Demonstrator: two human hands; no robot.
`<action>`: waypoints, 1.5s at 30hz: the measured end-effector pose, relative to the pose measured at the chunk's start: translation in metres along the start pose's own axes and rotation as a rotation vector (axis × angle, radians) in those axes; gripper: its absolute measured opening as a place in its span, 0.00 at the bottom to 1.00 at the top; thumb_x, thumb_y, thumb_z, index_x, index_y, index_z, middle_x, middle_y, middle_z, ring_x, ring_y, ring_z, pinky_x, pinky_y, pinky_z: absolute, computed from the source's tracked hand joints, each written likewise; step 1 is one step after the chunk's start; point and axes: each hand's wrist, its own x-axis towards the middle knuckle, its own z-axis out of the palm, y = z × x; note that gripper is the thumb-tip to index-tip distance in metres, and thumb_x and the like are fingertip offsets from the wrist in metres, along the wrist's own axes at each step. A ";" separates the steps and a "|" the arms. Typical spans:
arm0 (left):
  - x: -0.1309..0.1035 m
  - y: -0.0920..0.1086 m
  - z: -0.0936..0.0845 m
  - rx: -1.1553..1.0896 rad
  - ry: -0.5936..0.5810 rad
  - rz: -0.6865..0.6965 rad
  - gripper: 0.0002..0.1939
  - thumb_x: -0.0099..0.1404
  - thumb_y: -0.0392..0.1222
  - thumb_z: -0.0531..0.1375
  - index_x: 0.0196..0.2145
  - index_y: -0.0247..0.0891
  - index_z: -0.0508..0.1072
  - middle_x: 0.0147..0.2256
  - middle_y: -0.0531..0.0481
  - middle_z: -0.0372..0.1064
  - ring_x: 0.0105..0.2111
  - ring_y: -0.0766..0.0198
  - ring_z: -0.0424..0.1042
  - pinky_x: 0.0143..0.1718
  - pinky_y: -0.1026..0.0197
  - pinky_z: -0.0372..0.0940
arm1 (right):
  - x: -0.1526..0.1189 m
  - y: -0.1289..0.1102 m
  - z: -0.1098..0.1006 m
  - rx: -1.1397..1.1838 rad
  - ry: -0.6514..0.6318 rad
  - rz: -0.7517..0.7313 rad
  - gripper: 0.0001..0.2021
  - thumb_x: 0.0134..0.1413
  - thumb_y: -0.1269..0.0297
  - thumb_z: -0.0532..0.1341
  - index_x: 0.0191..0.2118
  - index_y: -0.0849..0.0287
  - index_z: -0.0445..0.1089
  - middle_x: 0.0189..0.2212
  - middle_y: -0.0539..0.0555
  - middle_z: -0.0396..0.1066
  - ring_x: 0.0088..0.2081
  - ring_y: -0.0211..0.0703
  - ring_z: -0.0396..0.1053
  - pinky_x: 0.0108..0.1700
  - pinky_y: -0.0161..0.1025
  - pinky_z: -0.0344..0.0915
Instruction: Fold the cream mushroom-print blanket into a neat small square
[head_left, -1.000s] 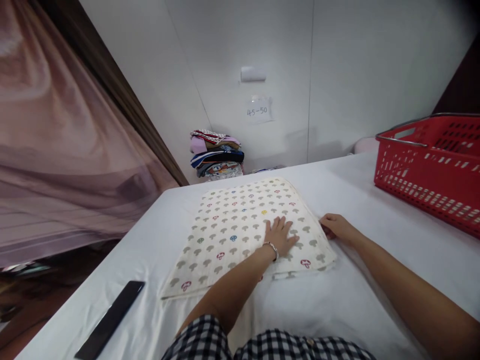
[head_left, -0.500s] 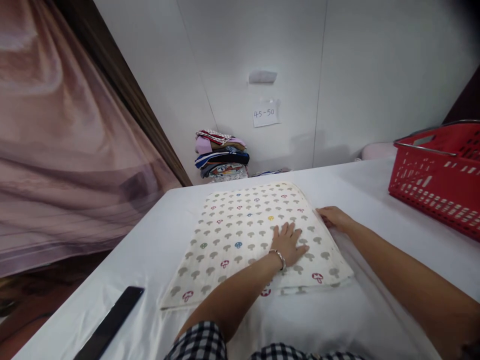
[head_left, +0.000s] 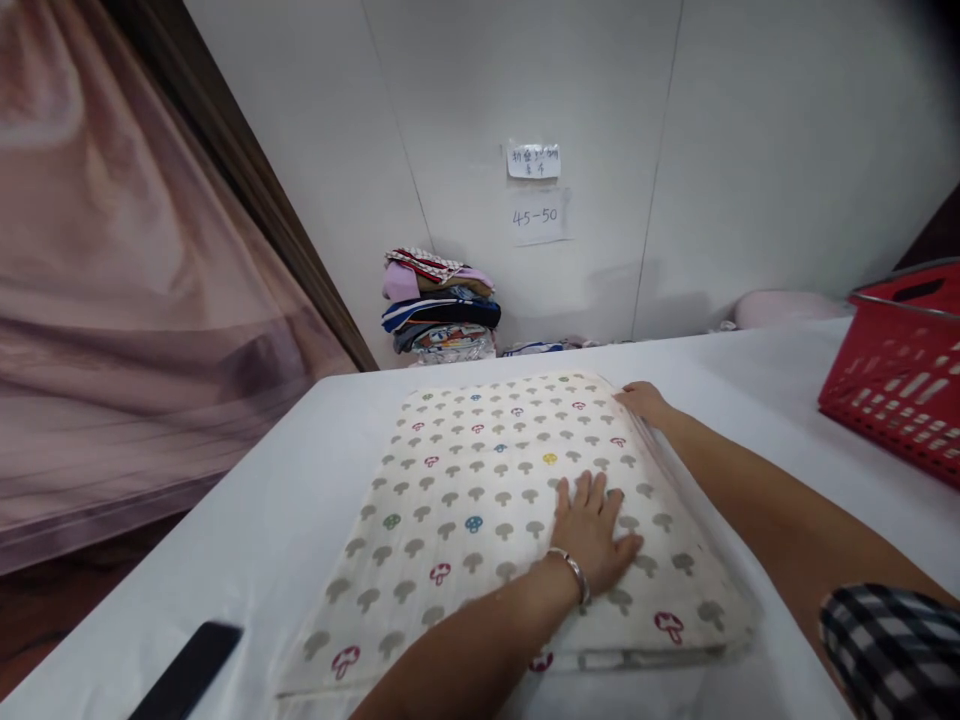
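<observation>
White tabletop, seen from my remote post through the head camera: a folded, mushroom-print cloth lies spread across the middle, its layered edge toward the wearer. I have the left hand, a silver bracelet at its wrist, palm down on the cloth's right half, fingers apart and gripping nothing. The right hand touches the cloth's right edge near the far corner; whether its fingers pinch the fabric I cannot tell. A red basket stands at right, a long black object lies at lower left, and stacked clothes rise beyond the far edge, below a "45-50" sign.
</observation>
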 end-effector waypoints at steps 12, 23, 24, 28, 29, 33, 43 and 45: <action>-0.001 0.002 -0.002 -0.075 -0.003 -0.012 0.36 0.66 0.62 0.41 0.64 0.40 0.53 0.67 0.44 0.40 0.67 0.49 0.33 0.64 0.37 0.29 | 0.016 -0.019 -0.003 -0.293 -0.029 -0.015 0.14 0.52 0.55 0.60 0.29 0.63 0.74 0.31 0.60 0.74 0.34 0.49 0.71 0.33 0.38 0.62; -0.003 0.002 -0.003 -0.093 -0.005 -0.016 0.35 0.66 0.62 0.43 0.65 0.42 0.51 0.67 0.46 0.39 0.67 0.49 0.33 0.64 0.36 0.29 | 0.056 -0.031 0.023 -0.462 -0.008 -0.031 0.13 0.58 0.61 0.56 0.35 0.64 0.74 0.36 0.63 0.73 0.42 0.53 0.71 0.42 0.44 0.64; -0.003 0.002 -0.003 -0.092 -0.007 -0.015 0.35 0.66 0.62 0.43 0.65 0.42 0.51 0.67 0.46 0.39 0.67 0.49 0.33 0.64 0.36 0.30 | 0.056 -0.029 0.024 -0.482 -0.002 -0.036 0.14 0.59 0.61 0.55 0.37 0.64 0.74 0.38 0.64 0.73 0.44 0.53 0.70 0.44 0.45 0.64; -0.003 0.003 -0.003 -0.095 -0.008 -0.012 0.35 0.66 0.62 0.43 0.65 0.43 0.51 0.67 0.45 0.39 0.66 0.47 0.34 0.64 0.35 0.31 | 0.054 -0.027 0.025 -0.553 0.019 -0.068 0.16 0.61 0.61 0.51 0.42 0.63 0.74 0.42 0.66 0.72 0.47 0.55 0.68 0.45 0.45 0.64; -0.003 0.003 -0.003 -0.097 -0.010 -0.010 0.35 0.66 0.62 0.43 0.65 0.42 0.51 0.67 0.45 0.39 0.66 0.47 0.34 0.64 0.35 0.31 | 0.051 -0.028 0.025 -0.570 0.028 -0.080 0.17 0.61 0.61 0.50 0.44 0.63 0.73 0.43 0.66 0.72 0.47 0.55 0.68 0.45 0.46 0.64; -0.002 0.002 -0.004 -0.102 -0.027 -0.012 0.36 0.66 0.62 0.42 0.65 0.41 0.51 0.67 0.45 0.38 0.67 0.48 0.33 0.64 0.36 0.30 | 0.033 -0.038 0.029 -0.627 0.077 -0.187 0.19 0.61 0.62 0.49 0.51 0.64 0.68 0.51 0.68 0.67 0.54 0.57 0.62 0.52 0.50 0.59; -0.001 0.002 -0.001 -0.108 -0.025 -0.019 0.36 0.66 0.62 0.42 0.65 0.42 0.51 0.67 0.46 0.37 0.67 0.49 0.32 0.64 0.37 0.28 | 0.018 -0.036 0.060 -0.761 -0.100 -0.488 0.27 0.61 0.51 0.45 0.61 0.59 0.56 0.66 0.60 0.46 0.66 0.54 0.41 0.63 0.56 0.42; -0.002 0.002 -0.001 -0.109 -0.018 -0.014 0.36 0.66 0.63 0.41 0.65 0.42 0.51 0.67 0.45 0.37 0.67 0.49 0.32 0.64 0.37 0.28 | 0.028 -0.032 0.058 -0.758 -0.125 -0.421 0.27 0.61 0.50 0.44 0.60 0.58 0.57 0.66 0.59 0.45 0.66 0.55 0.41 0.62 0.58 0.43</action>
